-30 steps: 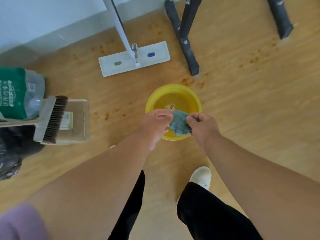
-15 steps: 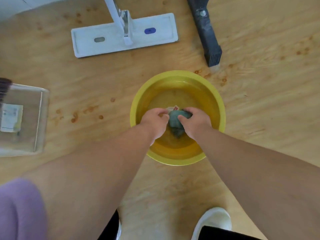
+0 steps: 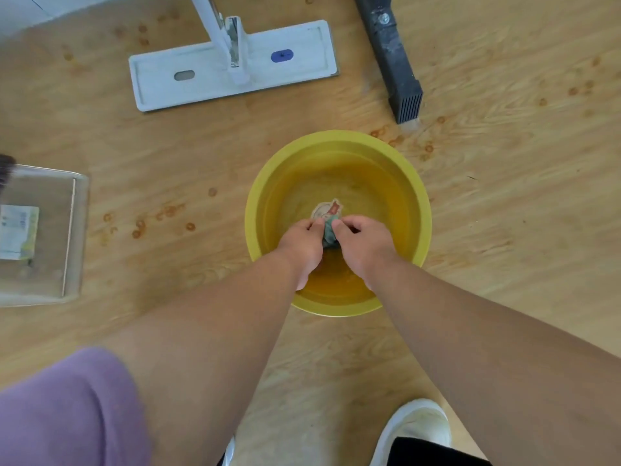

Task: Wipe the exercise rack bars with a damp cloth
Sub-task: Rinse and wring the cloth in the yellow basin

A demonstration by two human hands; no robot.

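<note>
A yellow basin (image 3: pixel 416 183) with water stands on the wooden floor in the middle of the view. Inside it, my left hand (image 3: pixel 300 242) and my right hand (image 3: pixel 361 242) both grip a small bunched blue-green cloth (image 3: pixel 329 234) squeezed between them, low over the water. Most of the cloth is hidden by my fingers. A black foot of the exercise rack (image 3: pixel 391 58) lies on the floor beyond the basin, at the upper right. The rack's bars are out of view.
A white flat mop head (image 3: pixel 188 79) with its handle lies beyond the basin to the upper left. A clear dustpan (image 3: pixel 50 280) sits at the left edge. My white shoe (image 3: pixel 415 428) is at the bottom. Small brown stains dot the floor.
My head has dropped closer to the basin, which looks larger now. Both hands lowered the cloth from above the rim into the basin and squeezed it tighter together.
</note>
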